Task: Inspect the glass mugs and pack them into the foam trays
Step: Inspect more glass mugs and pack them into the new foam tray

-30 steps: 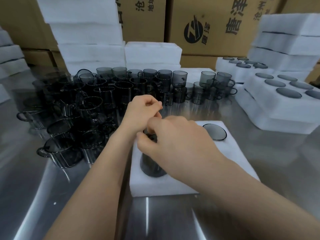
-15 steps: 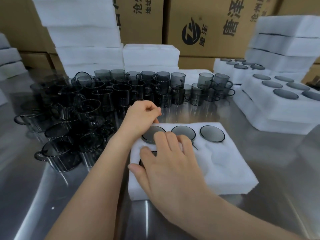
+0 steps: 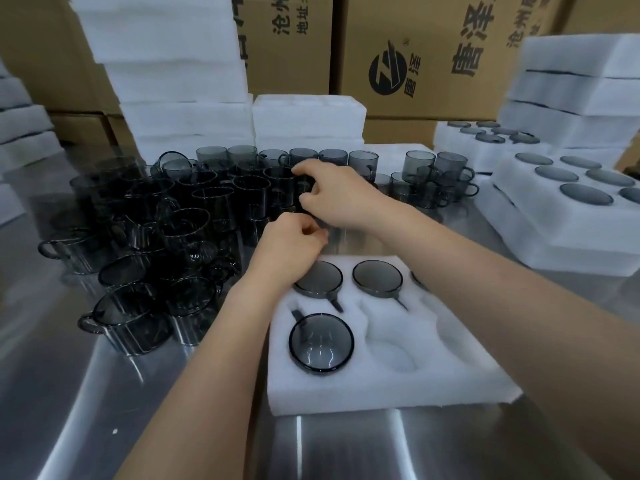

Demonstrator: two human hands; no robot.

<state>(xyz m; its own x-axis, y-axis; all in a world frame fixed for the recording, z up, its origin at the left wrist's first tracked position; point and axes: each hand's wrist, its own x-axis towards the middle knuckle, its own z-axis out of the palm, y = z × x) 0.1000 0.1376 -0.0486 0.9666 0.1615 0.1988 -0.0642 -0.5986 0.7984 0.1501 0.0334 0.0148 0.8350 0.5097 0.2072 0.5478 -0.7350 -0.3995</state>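
- My right hand (image 3: 341, 197) is over the loose mugs (image 3: 156, 216) toward the desk's (image 3: 104, 410) far edge, with thumb and fingers clamped on one mug (image 3: 304, 187) in the cluster.
- My left hand (image 3: 291, 245) is just beside it, at the far-left corner of the foam tray (image 3: 450, 379). Fingers curled, nothing visible in them.
- The tray sits near the desk's front edge. Packed mugs (image 3: 318, 277) fill its far row, and one more is in the near-left pocket.
- Filled trays (image 3: 554, 220) sit along the desk's right edge.

glass mugs (image 3: 211, 202) at fingers (image 3: 311, 169): smoky translucent grey, dark rims | foam tray (image 3: 450, 379) below fingers: plain white | table (image 3: 346, 452) under fingers: brushed silver | cartons (image 3: 436, 36) beyond fingers: brown, black lettering, round black logo
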